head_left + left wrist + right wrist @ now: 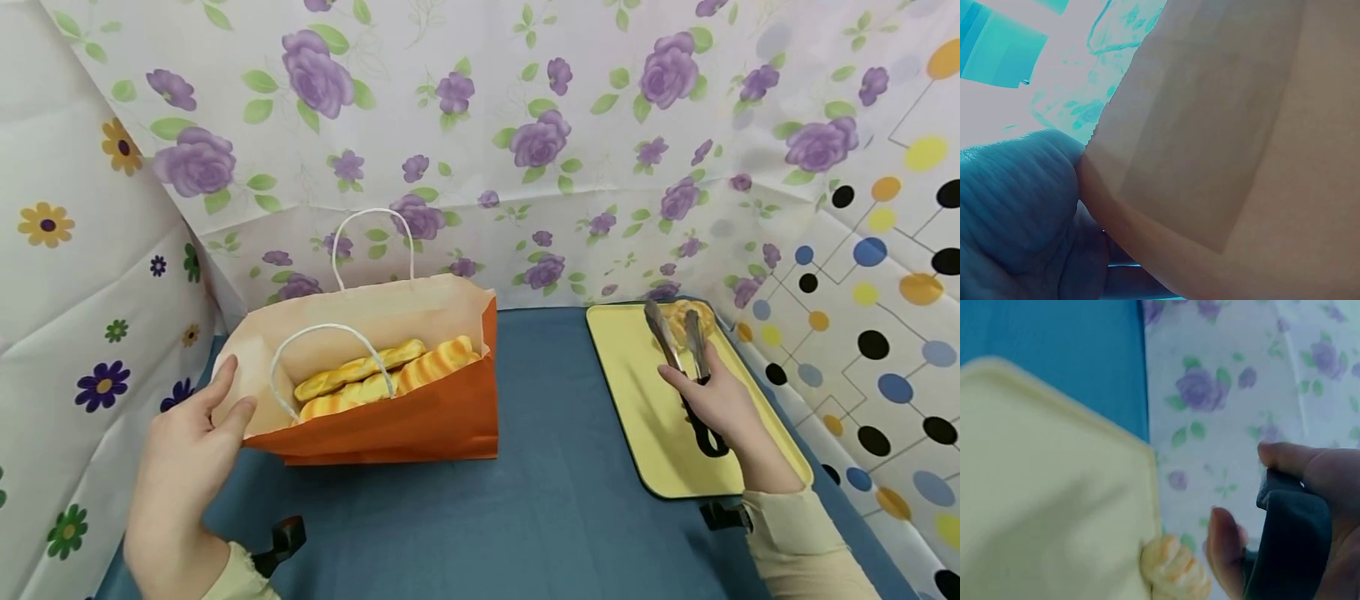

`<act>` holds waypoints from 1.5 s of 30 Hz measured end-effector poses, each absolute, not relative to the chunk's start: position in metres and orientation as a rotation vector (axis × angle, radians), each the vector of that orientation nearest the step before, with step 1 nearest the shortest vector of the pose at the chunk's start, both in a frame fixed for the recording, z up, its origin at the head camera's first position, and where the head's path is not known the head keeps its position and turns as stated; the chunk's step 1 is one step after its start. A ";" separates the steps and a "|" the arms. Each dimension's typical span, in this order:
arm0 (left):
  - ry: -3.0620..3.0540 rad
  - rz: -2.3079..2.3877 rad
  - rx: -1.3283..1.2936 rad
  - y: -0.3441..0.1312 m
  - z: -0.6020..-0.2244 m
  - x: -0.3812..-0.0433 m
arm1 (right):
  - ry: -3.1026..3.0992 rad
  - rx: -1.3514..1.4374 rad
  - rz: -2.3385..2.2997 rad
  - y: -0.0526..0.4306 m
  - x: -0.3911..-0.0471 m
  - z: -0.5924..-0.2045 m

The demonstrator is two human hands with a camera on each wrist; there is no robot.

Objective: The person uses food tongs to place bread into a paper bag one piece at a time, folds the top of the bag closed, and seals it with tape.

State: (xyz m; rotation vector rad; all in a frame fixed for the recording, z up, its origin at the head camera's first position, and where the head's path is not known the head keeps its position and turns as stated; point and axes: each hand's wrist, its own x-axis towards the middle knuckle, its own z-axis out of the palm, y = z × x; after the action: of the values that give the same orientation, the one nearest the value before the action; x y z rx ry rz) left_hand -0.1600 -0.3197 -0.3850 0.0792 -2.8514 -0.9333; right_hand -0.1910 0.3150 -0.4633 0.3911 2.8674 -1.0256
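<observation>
An orange paper bag (420,429) with white cord handles lies tipped, its mouth facing me. Inside rest long yellow bread loaves (438,367), partly covered by the bag's front edge. My left hand (191,446) holds the bag's left rim; in the left wrist view thumb and fingers lie on either side of the paper (1210,137). My right hand (720,404) grips metal tongs (663,337) by their black handles. The tong arms are spread above a golden, ridged piece of bread (681,315) at the tray's far end; whether they touch it I cannot tell.
The yellow tray (637,417) lies on the right of the blue tablecloth (547,467). A flowered curtain (480,150) hangs directly behind. Patterned cloth walls stand at the left (45,300) and right (892,333).
</observation>
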 end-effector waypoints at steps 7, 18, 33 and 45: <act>-2.849 -0.918 0.056 -0.319 -0.385 -0.158 | 2.775 0.465 -0.804 0.338 -0.193 -0.484; -2.885 -0.930 0.069 -0.317 -0.386 -0.160 | 2.695 0.535 -0.706 0.351 -0.233 -0.480; -2.873 -0.946 0.081 -0.313 -0.383 -0.162 | 2.709 0.495 -0.699 0.348 -0.256 -0.475; -2.856 -0.912 0.097 -0.318 -0.383 -0.161 | 2.592 0.512 -0.985 0.348 -0.266 -0.488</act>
State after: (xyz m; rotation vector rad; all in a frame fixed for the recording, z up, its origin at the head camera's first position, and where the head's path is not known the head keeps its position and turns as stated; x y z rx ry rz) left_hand -0.1612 -0.3184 -0.3830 0.0972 -2.8563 -0.9119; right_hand -0.2659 0.3478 -0.4881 0.5123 2.5918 -0.9846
